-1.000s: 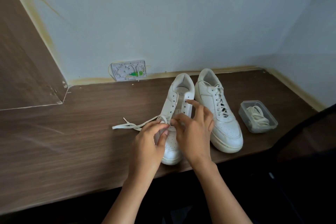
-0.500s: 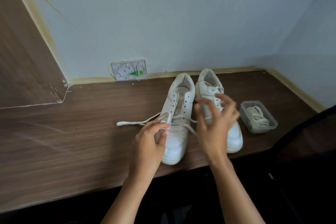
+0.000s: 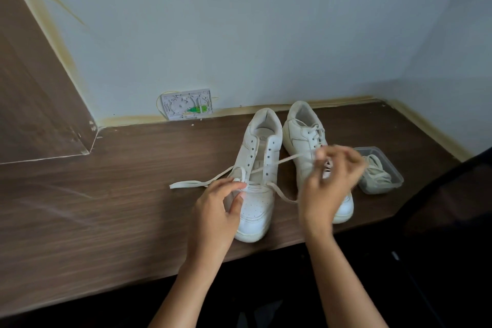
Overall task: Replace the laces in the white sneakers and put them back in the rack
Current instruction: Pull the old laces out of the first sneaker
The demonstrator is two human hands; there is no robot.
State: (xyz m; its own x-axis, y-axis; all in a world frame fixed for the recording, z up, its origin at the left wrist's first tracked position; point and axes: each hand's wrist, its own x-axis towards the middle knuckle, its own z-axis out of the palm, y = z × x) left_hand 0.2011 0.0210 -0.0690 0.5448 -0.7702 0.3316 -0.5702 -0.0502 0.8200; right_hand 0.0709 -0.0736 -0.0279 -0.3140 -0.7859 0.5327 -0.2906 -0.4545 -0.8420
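Two white sneakers stand side by side on the brown wooden desk (image 3: pixel 111 194), toes toward me. The left sneaker (image 3: pixel 257 184) has a cream lace (image 3: pixel 287 160) threaded through its lowest eyelets only. My left hand (image 3: pixel 218 210) pinches the lace at the sneaker's lower left eyelets, and a loose end trails left across the desk. My right hand (image 3: pixel 331 181), blurred, pinches the other end and holds it stretched up to the right, in front of the right sneaker (image 3: pixel 303 133), which is fully laced.
A clear plastic box (image 3: pixel 383 170) with a coiled cream lace inside sits right of the sneakers. A white wall socket plate (image 3: pixel 187 105) is on the wall behind. A dark chair edge (image 3: pixel 452 194) stands at the right. The desk's front edge runs below my wrists.
My right hand has left the left sneaker's tongue and moved up and right, drawing the lace out taut. The trailing end on the left has shortened. My left hand stays put.
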